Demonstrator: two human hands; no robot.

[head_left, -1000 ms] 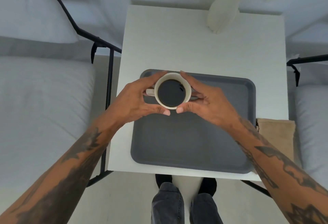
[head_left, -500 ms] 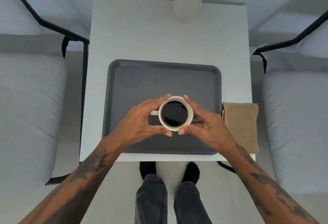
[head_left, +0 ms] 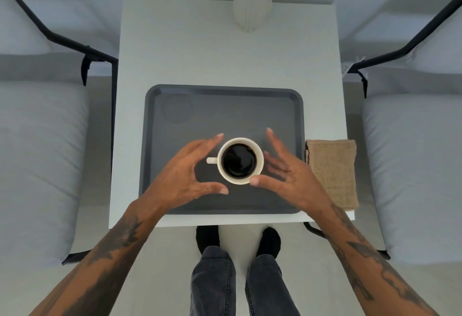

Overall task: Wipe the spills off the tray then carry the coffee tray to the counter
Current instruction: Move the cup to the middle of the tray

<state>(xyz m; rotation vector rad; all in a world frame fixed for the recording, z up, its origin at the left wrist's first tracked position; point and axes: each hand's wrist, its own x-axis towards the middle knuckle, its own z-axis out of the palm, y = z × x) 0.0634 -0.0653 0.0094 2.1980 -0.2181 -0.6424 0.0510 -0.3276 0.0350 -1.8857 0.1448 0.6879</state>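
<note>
A white cup (head_left: 240, 160) full of black coffee stands on the dark grey tray (head_left: 250, 105), near its front middle, handle pointing left. My left hand (head_left: 186, 174) is open just left of the cup, fingers spread and off it. My right hand (head_left: 285, 174) is open on the cup's right side; its thumb tip lies at the rim and I cannot tell if it touches. A faint round ring mark (head_left: 177, 109) shows in the tray's far left corner. A folded tan cloth (head_left: 332, 171) lies on the table right of the tray.
The tray sits on a small white table (head_left: 225, 53) with a white vase (head_left: 251, 7) at its far edge. Grey cushioned chairs with black frames stand on the left (head_left: 37, 153) and right (head_left: 412, 165). My legs and feet (head_left: 237, 265) are below the table's front edge.
Both hands held the cup one second ago and brought it from the tray's far left toward the front middle. Now the fingers have spread away from it and the cup stands on the tray.
</note>
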